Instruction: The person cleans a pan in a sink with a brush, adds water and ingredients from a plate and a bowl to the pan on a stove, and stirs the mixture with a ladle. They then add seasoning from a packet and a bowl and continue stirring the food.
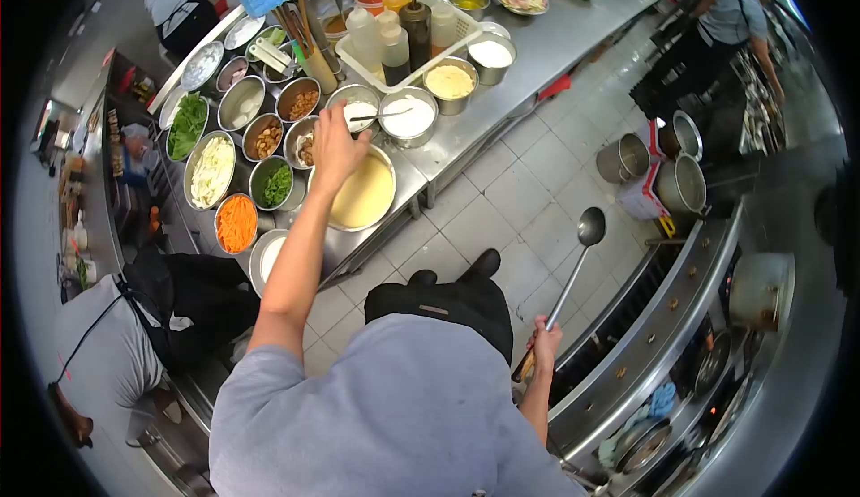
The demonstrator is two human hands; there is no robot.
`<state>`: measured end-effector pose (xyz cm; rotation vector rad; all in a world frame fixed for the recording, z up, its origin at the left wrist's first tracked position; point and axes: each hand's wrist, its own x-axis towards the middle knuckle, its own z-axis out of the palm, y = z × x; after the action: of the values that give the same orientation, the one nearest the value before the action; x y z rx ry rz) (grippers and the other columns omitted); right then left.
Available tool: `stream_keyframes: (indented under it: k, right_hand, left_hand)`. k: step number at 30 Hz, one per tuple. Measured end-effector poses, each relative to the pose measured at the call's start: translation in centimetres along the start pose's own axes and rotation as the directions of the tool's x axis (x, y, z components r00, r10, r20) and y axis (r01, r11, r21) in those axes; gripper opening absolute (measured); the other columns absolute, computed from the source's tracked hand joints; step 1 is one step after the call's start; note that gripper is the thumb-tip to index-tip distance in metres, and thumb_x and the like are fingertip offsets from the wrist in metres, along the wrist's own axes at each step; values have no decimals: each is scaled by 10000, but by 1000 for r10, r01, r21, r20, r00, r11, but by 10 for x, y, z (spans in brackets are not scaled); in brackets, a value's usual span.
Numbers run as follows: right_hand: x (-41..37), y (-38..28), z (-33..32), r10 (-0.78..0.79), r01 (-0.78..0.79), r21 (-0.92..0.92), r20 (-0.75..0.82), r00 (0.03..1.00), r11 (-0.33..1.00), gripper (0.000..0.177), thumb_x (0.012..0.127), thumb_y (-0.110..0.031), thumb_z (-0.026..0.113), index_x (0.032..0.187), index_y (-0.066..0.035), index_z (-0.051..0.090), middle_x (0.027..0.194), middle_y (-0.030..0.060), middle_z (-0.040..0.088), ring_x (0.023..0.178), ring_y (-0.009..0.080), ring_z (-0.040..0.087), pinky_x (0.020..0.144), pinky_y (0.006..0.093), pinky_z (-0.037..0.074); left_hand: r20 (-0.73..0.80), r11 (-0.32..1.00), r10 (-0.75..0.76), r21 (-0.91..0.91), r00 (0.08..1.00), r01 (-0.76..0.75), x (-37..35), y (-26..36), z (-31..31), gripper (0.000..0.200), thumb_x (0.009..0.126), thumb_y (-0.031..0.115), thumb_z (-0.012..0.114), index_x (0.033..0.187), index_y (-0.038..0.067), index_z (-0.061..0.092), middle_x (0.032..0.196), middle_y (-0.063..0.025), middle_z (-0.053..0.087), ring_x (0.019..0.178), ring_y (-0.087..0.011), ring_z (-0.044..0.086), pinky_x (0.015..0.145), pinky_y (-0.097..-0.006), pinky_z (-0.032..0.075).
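My left hand (338,148) reaches over the steel bowls on the counter, thumb and fingers apart and fingertips partly hidden. It is at the near edge of a bowl of white powder (360,100), beside a bowl of brown pieces (305,149). Nearer my forearm is a large bowl of pale yellow liquid (365,194). A dark-handled spoon (376,116) lies across toward another bowl of white powder (408,117). Low at my right side, my right hand (544,345) grips the wooden handle of a long steel ladle (591,227), its cup pointing away over the floor.
Squeeze bottles fill a white basket (457,45). Shredded carrot (236,224), chopped greens (271,184) and other ingredients stand left. Co-workers are at the lower left (116,345), upper left (179,0) and upper right (730,13). A stove edge (658,327) curves along my right; pots (623,158) stand beyond.
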<state>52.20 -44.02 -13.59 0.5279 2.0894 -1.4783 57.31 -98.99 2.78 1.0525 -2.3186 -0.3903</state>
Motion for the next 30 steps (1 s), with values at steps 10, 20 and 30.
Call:
stream_keyframes:
  k: [10, 20, 30]
  right_hand:
    - [101, -184, -5, -275, 307, -115, 233, 933, 945, 196, 892, -178, 632, 962, -34, 519, 528, -21, 419, 347, 84, 404, 318, 249, 340]
    - [127, -281, 17, -327, 394, -92, 402, 855, 915, 170, 884, -133, 636, 975, -25, 541, 524, -33, 426, 374, 71, 414, 341, 241, 336]
    - [107, -304, 48, -322, 379, -18, 491, 809, 925, 162, 921, -162, 593, 1006, -36, 540, 507, -30, 407, 361, 65, 384, 351, 235, 335]
  left_hand:
    - [131, 891, -82, -435, 988, 132, 51, 39, 49, 212, 880, 172, 617, 945, -27, 650, 736, -128, 626, 671, -166, 580, 659, -312, 468]
    - [-78, 912, -190, -383, 979, 147, 39, 68, 66, 265, 938, 214, 537, 928, -27, 647, 691, -101, 611, 594, -163, 550, 584, -307, 448]
    - [-46, 609, -546, -708, 836, 359, 31, 9, 75, 298, 964, 231, 507, 921, -31, 642, 705, -32, 607, 572, -68, 503, 519, -221, 413]
